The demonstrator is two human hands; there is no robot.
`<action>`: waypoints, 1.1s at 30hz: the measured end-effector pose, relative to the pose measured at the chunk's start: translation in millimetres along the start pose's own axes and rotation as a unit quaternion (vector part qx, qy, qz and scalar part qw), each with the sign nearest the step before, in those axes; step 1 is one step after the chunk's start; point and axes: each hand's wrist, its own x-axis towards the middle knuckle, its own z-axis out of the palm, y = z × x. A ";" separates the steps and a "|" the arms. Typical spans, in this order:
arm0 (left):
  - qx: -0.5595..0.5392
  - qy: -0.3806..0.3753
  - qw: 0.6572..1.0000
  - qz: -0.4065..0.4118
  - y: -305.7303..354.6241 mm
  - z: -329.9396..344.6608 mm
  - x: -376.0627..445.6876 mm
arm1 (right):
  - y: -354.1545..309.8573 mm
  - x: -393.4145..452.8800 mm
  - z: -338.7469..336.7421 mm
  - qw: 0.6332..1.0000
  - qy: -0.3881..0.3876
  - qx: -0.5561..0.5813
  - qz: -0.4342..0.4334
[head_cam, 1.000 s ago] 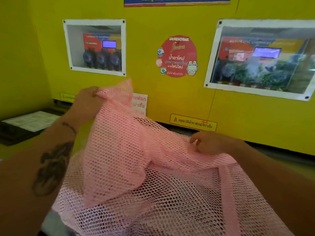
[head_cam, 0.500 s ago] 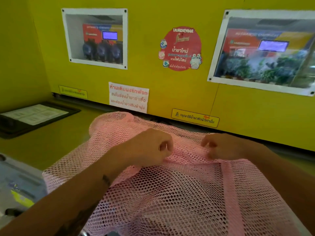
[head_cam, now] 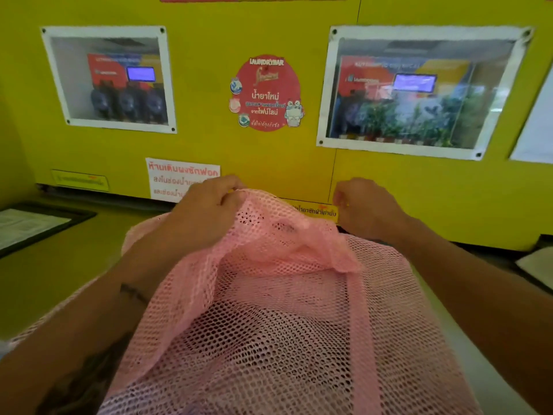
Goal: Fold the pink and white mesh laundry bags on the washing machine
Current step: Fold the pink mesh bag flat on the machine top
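A pink mesh laundry bag [head_cam: 284,339] lies spread over the washing machine top [head_cam: 478,363] and fills the lower middle of the view. My left hand [head_cam: 206,205] is closed on its far edge and holds that edge raised, so the mesh bulges up in a hump. My right hand [head_cam: 365,205] is at the same height to the right, fingers curled shut. The mesh runs up to the underside of that hand, where the grip itself is hidden. No white bag shows.
A yellow wall panel [head_cam: 284,157] with two framed windows, a round red sticker [head_cam: 266,92] and warning labels stands right behind the hands. A black-framed sheet [head_cam: 33,226] lies at the left, another dark tray [head_cam: 535,268] at the right edge.
Both hands have moved away from me toward the wall and upward, pulling the bag's far edge up. They have also spread further apart than half a second ago.
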 end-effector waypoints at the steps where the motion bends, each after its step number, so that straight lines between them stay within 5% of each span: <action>1: 0.031 0.005 0.999 -0.011 -0.6 -2.7 1.4 | -7.4 -7.8 0.7 0.998 0.003 0.062 -0.015; 7: 0.177 0.010 0.984 0.028 9.4 4.9 -29.9 | -30.8 -58.8 23.1 0.948 -0.241 0.175 -0.107; 14: 0.242 -0.213 0.937 -0.137 16.3 42.7 -66.6 | -20.9 -41.9 68.3 0.970 -0.146 0.195 0.000; 19: 0.278 -0.200 0.918 -0.203 -5.9 48.7 -61.4 | -15.4 -33.4 63.0 0.979 -0.096 0.175 -0.050; 25: 0.257 -0.150 0.948 -0.114 -4.1 36.2 -55.8 | 2.9 -34.0 8.8 0.944 -0.097 0.310 -0.063; 29: 0.195 -0.162 0.963 -0.092 1.7 22.6 -53.2 | 28.7 -35.1 0.7 0.968 -0.105 0.210 -0.087; 33: 0.050 -0.034 0.995 -0.078 35.7 -11.5 -42.8 | 50.6 -40.5 8.1 0.981 -0.117 0.130 -0.080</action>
